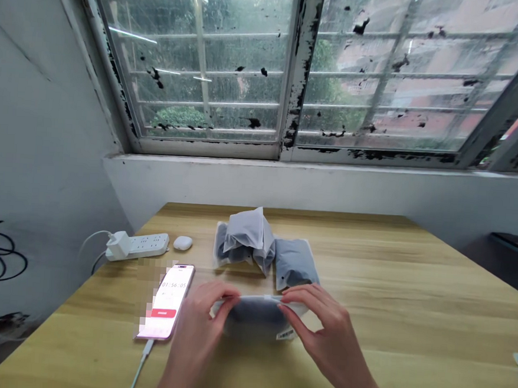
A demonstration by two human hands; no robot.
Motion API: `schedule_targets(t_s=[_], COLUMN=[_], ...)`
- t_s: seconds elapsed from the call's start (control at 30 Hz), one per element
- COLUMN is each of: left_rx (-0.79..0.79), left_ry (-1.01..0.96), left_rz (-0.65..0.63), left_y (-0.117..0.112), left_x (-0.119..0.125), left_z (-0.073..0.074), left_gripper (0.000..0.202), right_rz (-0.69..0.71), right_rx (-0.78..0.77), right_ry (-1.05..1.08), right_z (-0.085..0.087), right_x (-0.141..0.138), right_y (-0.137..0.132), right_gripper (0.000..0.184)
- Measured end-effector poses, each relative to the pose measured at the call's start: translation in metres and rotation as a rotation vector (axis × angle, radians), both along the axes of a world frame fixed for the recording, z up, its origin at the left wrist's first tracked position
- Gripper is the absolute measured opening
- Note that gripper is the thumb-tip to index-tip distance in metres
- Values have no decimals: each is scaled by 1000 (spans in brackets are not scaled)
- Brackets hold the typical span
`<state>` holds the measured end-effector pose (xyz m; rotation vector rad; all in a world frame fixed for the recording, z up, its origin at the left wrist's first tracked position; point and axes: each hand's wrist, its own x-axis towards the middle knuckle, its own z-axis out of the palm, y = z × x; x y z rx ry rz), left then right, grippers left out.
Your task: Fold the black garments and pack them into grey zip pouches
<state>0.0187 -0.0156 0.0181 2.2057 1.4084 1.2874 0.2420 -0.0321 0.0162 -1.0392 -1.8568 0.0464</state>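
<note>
Left hand (199, 326) and right hand (316, 322) each pinching 1 end of a frosted plastic bag (254, 315) holding dark fabric, fingers curled over its top edge. Bag lies on the wooden tabletop (411, 299), between the hands, just right of a cabled smartphone (167, 303). Behind it, 2 more bags: flat grey bag (296, 264), folded bag (244, 240) in a heap. Further left, power strip (137, 246) and white earbud case (183, 243).
</note>
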Motion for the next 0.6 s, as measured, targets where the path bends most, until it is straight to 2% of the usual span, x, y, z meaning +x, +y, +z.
schedule_targets(t_s=[0.2,0.43,0.6], left_rx=[-44,-72,-52], left_ry=[7,0,-1], left_rz=[-22,1,-2], left_y=[-3,-1,-2], left_x=[3,-5,-6], left_z=[3,3,5], left_gripper=[16,14,15], right_rz=[-21,-28,-8], right_rx=[-23,-42,-44], right_ry=[-29,-53,-53], right_z=[2,4,5], right_x=[1,17,15], right_y=[2,3,3], right_gripper=[21,21,20])
